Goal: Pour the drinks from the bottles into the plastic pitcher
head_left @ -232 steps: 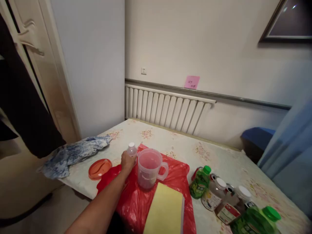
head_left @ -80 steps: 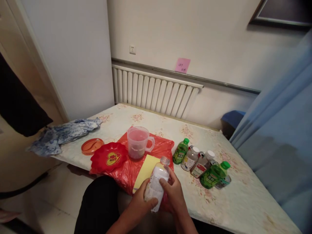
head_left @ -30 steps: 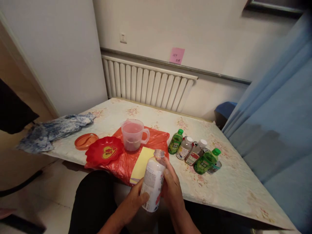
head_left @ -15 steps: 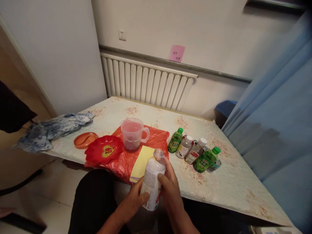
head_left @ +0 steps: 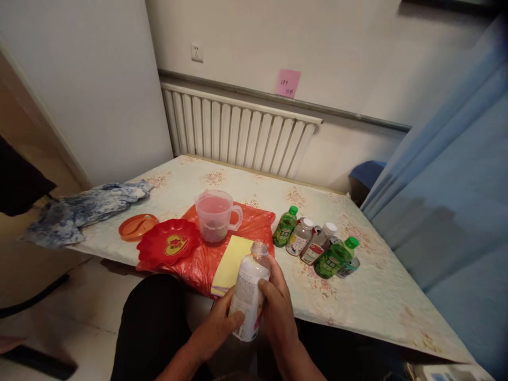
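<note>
Between both hands, in front of the table's near edge, I hold a clear plastic bottle with a white printed label and no cap on its neck. It leans slightly to the right. My left hand grips its lower left side, thumb across the front. My right hand is wrapped round the right side, thumb on the label. Just beyond the bottle lies a yellow paper pad, partly covered by it. A translucent pink measuring jug stands on a red plastic bag, its handle to the right.
Left of the jug are a scalloped red plate and an orange lid. To the right stand green-capped bottles, white-capped bottles and a can. A blue patterned cloth hangs over the table's left edge. Behind is a radiator.
The view has shifted very slightly. Both hands keep the same hold on the bottle, which stays in almost the same place; nothing on the table has moved.
</note>
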A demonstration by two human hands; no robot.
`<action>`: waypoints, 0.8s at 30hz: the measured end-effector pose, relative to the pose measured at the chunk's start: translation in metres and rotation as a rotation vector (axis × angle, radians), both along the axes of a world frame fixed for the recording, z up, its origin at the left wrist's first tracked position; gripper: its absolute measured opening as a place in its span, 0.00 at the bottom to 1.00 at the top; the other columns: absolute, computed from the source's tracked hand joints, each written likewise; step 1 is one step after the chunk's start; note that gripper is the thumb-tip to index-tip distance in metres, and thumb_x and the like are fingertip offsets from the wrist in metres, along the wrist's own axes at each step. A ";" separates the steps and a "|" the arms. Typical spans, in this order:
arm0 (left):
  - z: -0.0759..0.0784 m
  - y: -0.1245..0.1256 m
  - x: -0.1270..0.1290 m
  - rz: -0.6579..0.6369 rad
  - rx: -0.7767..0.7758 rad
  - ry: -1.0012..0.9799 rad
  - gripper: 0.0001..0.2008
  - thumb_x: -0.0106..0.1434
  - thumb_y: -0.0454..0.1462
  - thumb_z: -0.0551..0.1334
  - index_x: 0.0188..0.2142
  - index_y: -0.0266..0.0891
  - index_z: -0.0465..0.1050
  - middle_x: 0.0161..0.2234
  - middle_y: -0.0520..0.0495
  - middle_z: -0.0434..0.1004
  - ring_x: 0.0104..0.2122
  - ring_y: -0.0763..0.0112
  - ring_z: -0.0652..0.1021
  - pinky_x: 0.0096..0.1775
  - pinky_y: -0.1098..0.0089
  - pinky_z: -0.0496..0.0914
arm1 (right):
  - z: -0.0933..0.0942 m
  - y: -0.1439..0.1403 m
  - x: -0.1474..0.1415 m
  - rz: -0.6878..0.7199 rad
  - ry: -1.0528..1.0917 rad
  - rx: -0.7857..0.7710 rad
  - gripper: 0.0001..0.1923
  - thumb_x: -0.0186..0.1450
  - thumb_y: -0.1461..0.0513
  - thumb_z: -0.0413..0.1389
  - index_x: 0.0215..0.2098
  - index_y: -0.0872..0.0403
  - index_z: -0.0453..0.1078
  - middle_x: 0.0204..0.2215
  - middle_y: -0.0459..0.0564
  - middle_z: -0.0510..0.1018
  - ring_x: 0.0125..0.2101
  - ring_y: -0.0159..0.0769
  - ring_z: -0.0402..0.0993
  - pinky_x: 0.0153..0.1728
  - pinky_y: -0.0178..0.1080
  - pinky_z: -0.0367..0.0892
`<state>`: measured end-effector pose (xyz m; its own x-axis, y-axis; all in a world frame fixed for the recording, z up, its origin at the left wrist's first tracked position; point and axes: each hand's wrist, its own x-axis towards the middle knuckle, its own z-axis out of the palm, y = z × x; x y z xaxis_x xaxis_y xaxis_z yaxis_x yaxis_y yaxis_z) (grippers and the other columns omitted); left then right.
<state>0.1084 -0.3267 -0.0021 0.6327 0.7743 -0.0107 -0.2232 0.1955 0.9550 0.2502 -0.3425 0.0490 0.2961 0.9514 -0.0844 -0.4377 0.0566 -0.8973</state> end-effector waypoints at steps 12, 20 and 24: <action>0.029 0.008 0.022 0.274 0.265 0.338 0.42 0.54 0.49 0.66 0.62 0.35 0.51 0.57 0.35 0.69 0.53 0.50 0.73 0.52 0.58 0.68 | -0.016 0.006 0.000 -0.049 -0.049 0.003 0.35 0.54 0.63 0.55 0.61 0.51 0.63 0.57 0.51 0.73 0.58 0.49 0.68 0.57 0.47 0.65; 0.033 0.008 0.022 0.255 0.232 0.356 0.36 0.55 0.42 0.65 0.61 0.37 0.54 0.54 0.38 0.72 0.50 0.52 0.74 0.50 0.59 0.68 | -0.014 0.005 0.000 -0.059 -0.056 -0.050 0.35 0.54 0.63 0.54 0.62 0.51 0.62 0.57 0.51 0.73 0.57 0.49 0.69 0.55 0.47 0.67; 0.038 0.009 0.021 0.247 0.178 0.301 0.32 0.58 0.43 0.63 0.60 0.37 0.57 0.54 0.39 0.72 0.50 0.53 0.74 0.49 0.61 0.69 | -0.012 0.003 -0.001 -0.044 -0.054 -0.030 0.34 0.55 0.63 0.54 0.61 0.50 0.63 0.57 0.50 0.73 0.55 0.47 0.70 0.52 0.45 0.70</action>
<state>0.1295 -0.3176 0.0356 0.4174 0.9085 -0.0186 0.0508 -0.0030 0.9987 0.2493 -0.3392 0.0371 0.3424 0.9347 -0.0959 -0.3866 0.0471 -0.9210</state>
